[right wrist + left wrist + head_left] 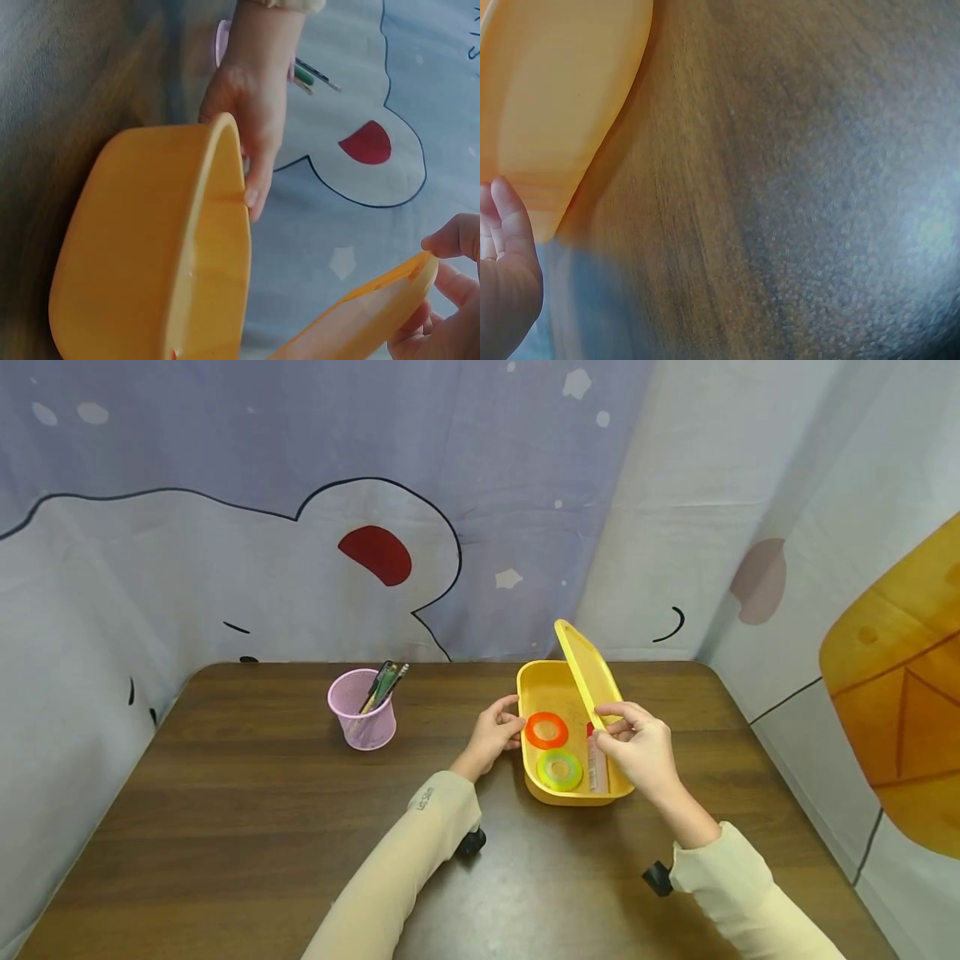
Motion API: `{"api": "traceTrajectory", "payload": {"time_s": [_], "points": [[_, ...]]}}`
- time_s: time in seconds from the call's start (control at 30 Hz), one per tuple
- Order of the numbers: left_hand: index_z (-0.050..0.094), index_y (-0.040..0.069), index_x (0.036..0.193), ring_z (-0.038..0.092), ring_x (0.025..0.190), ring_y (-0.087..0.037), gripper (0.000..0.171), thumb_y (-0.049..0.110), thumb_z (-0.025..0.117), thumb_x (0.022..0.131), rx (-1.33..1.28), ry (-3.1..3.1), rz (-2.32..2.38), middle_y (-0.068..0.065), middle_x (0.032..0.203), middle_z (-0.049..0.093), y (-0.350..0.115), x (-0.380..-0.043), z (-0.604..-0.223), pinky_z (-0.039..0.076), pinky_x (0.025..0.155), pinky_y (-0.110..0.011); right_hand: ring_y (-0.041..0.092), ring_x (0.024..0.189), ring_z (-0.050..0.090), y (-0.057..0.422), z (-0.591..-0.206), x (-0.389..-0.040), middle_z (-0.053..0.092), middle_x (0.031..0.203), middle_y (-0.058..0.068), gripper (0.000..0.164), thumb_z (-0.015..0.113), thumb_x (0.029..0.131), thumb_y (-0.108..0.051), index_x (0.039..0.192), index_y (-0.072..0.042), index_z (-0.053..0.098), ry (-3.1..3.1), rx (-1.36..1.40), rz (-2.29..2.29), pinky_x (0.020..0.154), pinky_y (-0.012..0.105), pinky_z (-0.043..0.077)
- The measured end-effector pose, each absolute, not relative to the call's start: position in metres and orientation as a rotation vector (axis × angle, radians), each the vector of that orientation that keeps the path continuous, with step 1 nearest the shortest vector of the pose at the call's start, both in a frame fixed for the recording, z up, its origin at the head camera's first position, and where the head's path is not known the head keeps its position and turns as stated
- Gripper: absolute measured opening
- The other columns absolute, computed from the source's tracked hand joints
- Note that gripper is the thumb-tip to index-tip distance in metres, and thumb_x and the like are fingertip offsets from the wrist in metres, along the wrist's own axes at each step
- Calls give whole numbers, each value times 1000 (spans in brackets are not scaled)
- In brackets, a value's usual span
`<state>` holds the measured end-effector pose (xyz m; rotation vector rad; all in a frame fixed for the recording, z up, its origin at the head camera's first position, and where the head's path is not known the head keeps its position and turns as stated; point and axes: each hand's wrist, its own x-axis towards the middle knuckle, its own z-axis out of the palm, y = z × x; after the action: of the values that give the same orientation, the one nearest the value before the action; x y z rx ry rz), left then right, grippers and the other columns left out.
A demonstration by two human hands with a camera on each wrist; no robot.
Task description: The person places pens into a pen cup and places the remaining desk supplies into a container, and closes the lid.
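A yellow plastic box [551, 685] stands on the table with its top uncovered. Inside lie an orange-red ring-shaped roll [546, 730], a yellow-green one [559, 769] and a clear tube-like thing with a red end [597, 764]. My left hand [497, 733] holds the box's left side, thumb at the rim; some of its fingers are hidden behind the wall in the right wrist view. Between thumb and fingers, my right hand [636, 745] pinches the near edge of the yellow lid [588, 668]. That lid is tilted up over the box's right part.
Left of the box stands a pink mesh pen cup [363, 727] holding several pens and pencils [386, 685]. A patterned curtain [480, 568] hangs behind the brown wooden table [247, 827].
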<state>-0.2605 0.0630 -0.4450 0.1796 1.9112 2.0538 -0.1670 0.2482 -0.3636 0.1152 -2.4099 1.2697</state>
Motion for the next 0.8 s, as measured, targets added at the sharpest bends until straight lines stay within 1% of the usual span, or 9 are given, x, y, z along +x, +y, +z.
{"api": "traceTrajectory", "payload": {"time_s": [0.17, 0.27, 0.33, 0.43, 0.6, 0.67, 0.8], "points": [[38, 2, 131, 51, 55, -9, 50, 4, 55, 84, 217, 1921, 2076, -10, 79, 55, 64, -266, -456, 51, 54, -23, 0, 59, 50, 239, -370, -170, 64, 84, 12, 23, 65, 67, 3, 89, -4, 67, -2439, 123, 1215, 49, 13, 43], [38, 3, 131, 51, 55, -9, 50, 3, 55, 84, 201, 1900, 2071, -10, 80, 55, 64, -266, -455, 51, 53, -23, 5, 62, 52, 234, -375, -172, 65, 87, 9, 22, 64, 66, 2, 87, -4, 68, -2450, 141, 1169, 53, 15, 43], [39, 5, 132, 52, 55, -9, 51, 4, 56, 84, 176, 1882, 2070, -10, 81, 55, 64, -268, -458, 51, 54, -22, 9, 64, 53, 231, -379, -173, 65, 87, 8, 22, 64, 65, 2, 86, -5, 67, -2460, 157, 1147, 55, 16, 42], [42, 10, 130, 53, 57, -10, 50, 8, 58, 83, 158, 1901, 2068, -11, 84, 56, 67, -273, -467, 52, 56, -24, 14, 64, 54, 227, -385, -174, 64, 89, 7, 23, 63, 64, 2, 86, -5, 67, -2474, 184, 1126, 58, 18, 44], [46, 16, 126, 53, 58, -10, 47, 14, 61, 82, 205, 1931, 2106, -7, 81, 57, 69, -274, -475, 53, 60, -28, 17, 63, 56, 219, -394, -175, 63, 89, 7, 23, 64, 63, 3, 85, -5, 67, -2490, 220, 1088, 62, 24, 47], [47, 16, 126, 52, 57, -10, 46, 13, 61, 82, 213, 1929, 2118, -6, 79, 57, 69, -274, -475, 53, 60, -29, 19, 64, 56, 217, -397, -175, 63, 89, 7, 23, 65, 63, 3, 85, -6, 67, -2501, 229, 1072, 62, 26, 48], [44, 14, 129, 51, 59, -12, 49, 12, 60, 83, 159, 1927, 2065, -9, 83, 56, 69, -273, -469, 54, 67, -35, 20, 65, 57, 212, -403, -175, 62, 89, 7, 23, 66, 63, 2, 85, -6, 66, -2533, 244, 1033, 61, 29, 48]]}}
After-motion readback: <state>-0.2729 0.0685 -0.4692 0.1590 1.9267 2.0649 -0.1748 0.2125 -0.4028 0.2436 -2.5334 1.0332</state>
